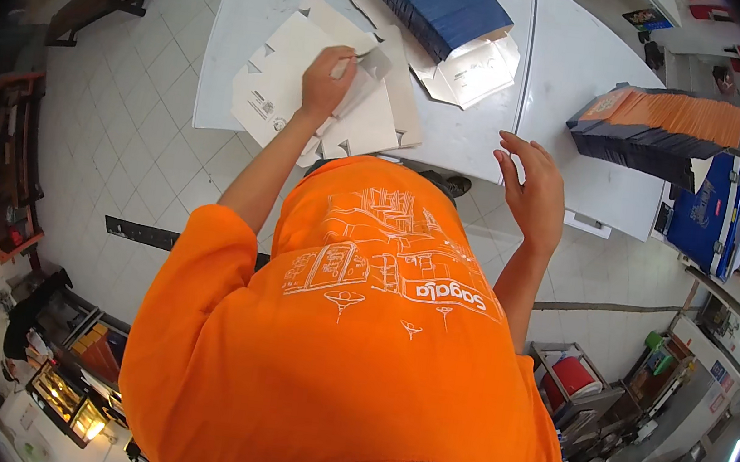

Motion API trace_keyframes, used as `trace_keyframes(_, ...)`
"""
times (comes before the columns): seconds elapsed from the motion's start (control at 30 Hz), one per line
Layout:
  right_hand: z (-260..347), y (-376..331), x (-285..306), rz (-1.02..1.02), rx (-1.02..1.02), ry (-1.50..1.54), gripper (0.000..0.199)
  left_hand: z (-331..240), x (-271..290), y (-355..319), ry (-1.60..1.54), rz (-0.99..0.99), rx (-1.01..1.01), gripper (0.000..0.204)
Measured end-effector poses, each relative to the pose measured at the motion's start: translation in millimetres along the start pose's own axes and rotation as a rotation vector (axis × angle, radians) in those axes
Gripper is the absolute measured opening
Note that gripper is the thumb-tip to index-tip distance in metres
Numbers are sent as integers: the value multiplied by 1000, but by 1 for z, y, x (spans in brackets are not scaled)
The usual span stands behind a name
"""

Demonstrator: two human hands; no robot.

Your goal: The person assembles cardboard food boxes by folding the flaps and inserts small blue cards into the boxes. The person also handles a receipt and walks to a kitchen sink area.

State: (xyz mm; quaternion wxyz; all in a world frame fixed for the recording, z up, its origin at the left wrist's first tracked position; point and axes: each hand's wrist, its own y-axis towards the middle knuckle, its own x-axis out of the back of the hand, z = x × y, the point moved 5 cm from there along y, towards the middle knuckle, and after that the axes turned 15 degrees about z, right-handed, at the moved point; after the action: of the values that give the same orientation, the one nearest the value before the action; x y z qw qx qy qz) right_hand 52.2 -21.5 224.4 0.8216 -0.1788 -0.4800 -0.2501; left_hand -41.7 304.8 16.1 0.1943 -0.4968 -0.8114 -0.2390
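A flat, die-cut white cardboard box blank (279, 70) with notched flaps lies at the left part of the white table, overlapping other pale card. My left hand (328, 82) is over its middle, fingers curled and thumb pressed in at a raised flap edge. Above the table's front edge, to the right, my right hand (534, 190) hangs in the air, fingers apart and holding nothing. Between and beyond the hands lies a long stack of dark blue flat pieces (442, 2), with a white card blank (478, 72) sticking out beneath it.
A second stack, orange and dark blue (665, 128), sits on the table's right part. A seam (527, 57) divides the white tabletop (561, 79). Right of it stands a blue case (709, 215). A wooden bench (99, 7) is on the tiled floor at far left.
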Motion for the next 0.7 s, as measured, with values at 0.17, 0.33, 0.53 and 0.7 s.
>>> trace_keyframes(0.17, 14, 20, -1, 13, 98, 11, 24, -69, 94, -15, -423, -472, -92, 9)
trace_keyframes(0.33, 83, 52, -6, -114, 283, 319, 28, -202, 100, -56, -438, 210, -171, 9)
trace_keyframes(0.53, 97, 58, -9, -5, 614, 320, 17, -236, 106, -78, -637, 174, -159, 18)
trace_keyframes(0.7, 112, 67, 5, -14, 672, 411, 9, -216, 99, -95, -245, 347, 332, 31)
